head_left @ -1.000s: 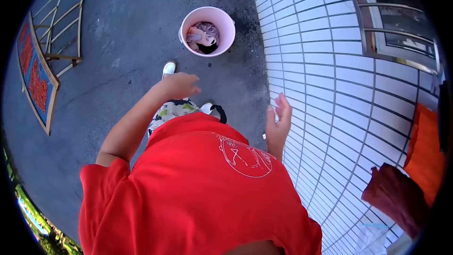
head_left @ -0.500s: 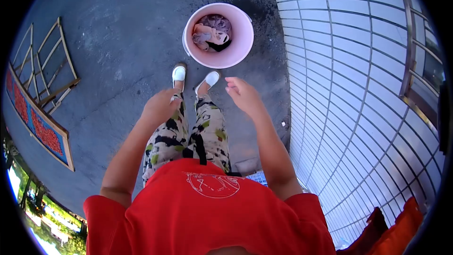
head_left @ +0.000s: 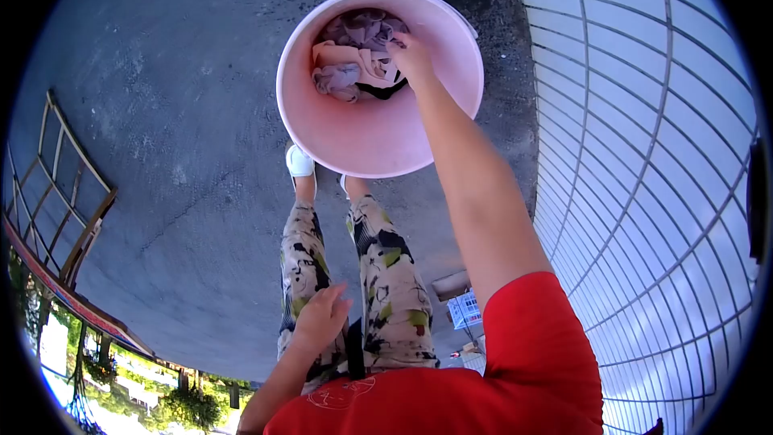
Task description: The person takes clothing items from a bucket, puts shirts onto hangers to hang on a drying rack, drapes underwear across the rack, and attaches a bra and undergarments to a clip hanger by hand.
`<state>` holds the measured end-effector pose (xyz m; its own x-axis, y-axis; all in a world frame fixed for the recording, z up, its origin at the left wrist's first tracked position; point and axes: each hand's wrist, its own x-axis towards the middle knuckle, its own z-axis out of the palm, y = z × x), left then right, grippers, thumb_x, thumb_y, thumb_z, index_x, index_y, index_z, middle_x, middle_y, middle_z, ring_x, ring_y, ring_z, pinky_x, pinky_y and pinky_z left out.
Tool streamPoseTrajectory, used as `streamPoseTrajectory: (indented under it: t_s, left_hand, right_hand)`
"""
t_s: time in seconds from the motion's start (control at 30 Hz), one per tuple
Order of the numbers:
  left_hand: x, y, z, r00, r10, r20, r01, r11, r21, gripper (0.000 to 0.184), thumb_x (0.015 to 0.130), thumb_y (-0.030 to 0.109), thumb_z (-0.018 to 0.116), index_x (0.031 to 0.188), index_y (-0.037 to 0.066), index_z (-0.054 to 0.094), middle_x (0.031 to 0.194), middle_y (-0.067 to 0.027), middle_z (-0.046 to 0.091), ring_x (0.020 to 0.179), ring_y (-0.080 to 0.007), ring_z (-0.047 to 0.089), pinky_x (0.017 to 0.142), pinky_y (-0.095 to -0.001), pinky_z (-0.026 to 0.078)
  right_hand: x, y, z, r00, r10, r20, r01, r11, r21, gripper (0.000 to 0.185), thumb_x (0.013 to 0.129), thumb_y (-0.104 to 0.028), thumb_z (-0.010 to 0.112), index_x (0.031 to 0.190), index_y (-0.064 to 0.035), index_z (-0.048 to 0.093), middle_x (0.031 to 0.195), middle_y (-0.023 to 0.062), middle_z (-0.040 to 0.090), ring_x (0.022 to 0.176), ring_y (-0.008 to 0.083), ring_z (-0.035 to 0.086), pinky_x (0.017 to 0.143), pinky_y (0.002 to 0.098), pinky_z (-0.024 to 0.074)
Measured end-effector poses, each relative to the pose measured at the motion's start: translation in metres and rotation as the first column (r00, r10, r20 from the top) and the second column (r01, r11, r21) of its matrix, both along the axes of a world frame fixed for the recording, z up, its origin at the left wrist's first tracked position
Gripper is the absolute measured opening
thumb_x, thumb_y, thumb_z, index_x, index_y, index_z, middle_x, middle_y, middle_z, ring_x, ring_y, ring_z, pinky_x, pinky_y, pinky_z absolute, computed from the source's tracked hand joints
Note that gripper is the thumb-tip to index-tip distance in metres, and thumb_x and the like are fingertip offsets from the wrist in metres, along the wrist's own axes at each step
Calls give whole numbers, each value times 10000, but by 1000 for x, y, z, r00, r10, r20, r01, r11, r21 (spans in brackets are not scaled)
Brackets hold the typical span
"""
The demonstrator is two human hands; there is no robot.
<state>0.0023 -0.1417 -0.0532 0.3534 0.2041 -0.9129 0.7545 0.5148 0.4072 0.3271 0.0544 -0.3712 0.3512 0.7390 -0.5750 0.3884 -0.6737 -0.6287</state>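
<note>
A large pink bucket (head_left: 378,149) stands on the ground in front of my feet. Damp-looking clothes lie at its bottom: a mauve-grey garment (head_left: 362,30), a pale peach one (head_left: 342,54), a lilac bundle (head_left: 336,80) and a black strip (head_left: 382,91). My right hand (head_left: 412,58) reaches inside the bucket, close over the right side of the clothes. Its fingers point down at them and look apart; whether they touch the cloth is unclear. My left hand (head_left: 322,318) hangs in front of my patterned trousers, fingers loosely stretched, holding nothing.
A white tiled wall (head_left: 620,137) runs along the right. On the left, a wooden frame (head_left: 76,185) stands on the grey pavement (head_left: 185,129). A blue-and-white box (head_left: 465,310) sits on the ground by my right side. White shoes (head_left: 299,163) are just behind the bucket.
My right hand has gone forward and down into the bucket. My left hand has drawn back toward my thigh. The bucket looks larger as I bend closer.
</note>
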Motion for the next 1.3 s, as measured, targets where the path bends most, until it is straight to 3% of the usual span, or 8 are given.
streamPoseTrajectory:
  t_s: [0.17,0.3,0.63,0.77,0.93,1.07,1.13,1.3]
  left_hand:
    - [-15,7,-32,977,196,-86,-198,980,-10,310,876,178,561,1143,20,550,987,-176,631,894,-312,627,780,-381,491]
    - [-19,10,-36,961,231,-151,-242,969,-58,286,915,146,535,1159,-5,538,1018,-130,640,918,-193,628,794,-299,490]
    - [11,49,16,958,287,14,-285,956,-76,318,928,212,527,1182,22,524,1003,-133,627,872,-184,624,749,-280,487]
    - [26,82,43,611,774,-166,-768,529,-362,760,896,589,421,1451,146,152,1417,-194,308,1201,-299,442,854,-447,475]
    - [44,99,63,131,989,-75,-605,20,-796,733,896,582,425,1434,126,227,1396,-200,348,1207,-316,444,892,-506,458]
    - [67,96,104,286,956,-63,-504,94,-859,518,918,394,514,1305,58,436,1237,-167,526,1078,-272,560,886,-438,485]
    - [72,103,142,511,826,241,-516,518,-682,330,893,211,572,1164,25,546,1087,-111,614,954,-220,623,866,-365,507]
    - [72,90,219,417,845,334,-371,494,-786,397,878,214,619,1205,16,508,1093,-84,601,938,-179,606,824,-331,505]
  right_hand:
    - [-12,35,-80,995,35,91,-38,999,25,739,756,-253,686,1358,-20,326,1161,222,572,1112,330,547,970,388,402]
    - [-49,-5,-77,970,155,187,-154,988,-19,358,784,-285,624,1013,-9,626,921,233,639,897,356,625,814,391,467]
    - [-66,-105,225,689,-455,-564,407,887,-219,188,805,-108,573,958,-9,621,799,3,587,712,47,528,653,210,417]
    - [-67,-117,388,516,-450,-729,318,891,-325,167,773,-68,578,921,-1,616,788,7,600,638,55,536,577,217,425]
    - [-86,-159,512,320,-160,-934,-79,978,-195,216,790,-78,615,978,29,609,777,9,614,677,66,544,603,219,423]
    - [-98,-211,554,327,-97,-940,-146,978,-152,253,799,-81,622,1018,43,591,809,14,613,696,69,542,617,218,422]
    - [-103,-230,580,440,-365,-820,3,914,-405,300,830,-92,617,1097,35,564,887,24,614,766,69,545,668,216,432]
    - [-97,-270,599,902,-390,-186,368,919,-144,424,874,-115,581,1269,-10,469,1078,73,581,947,119,555,823,259,440]
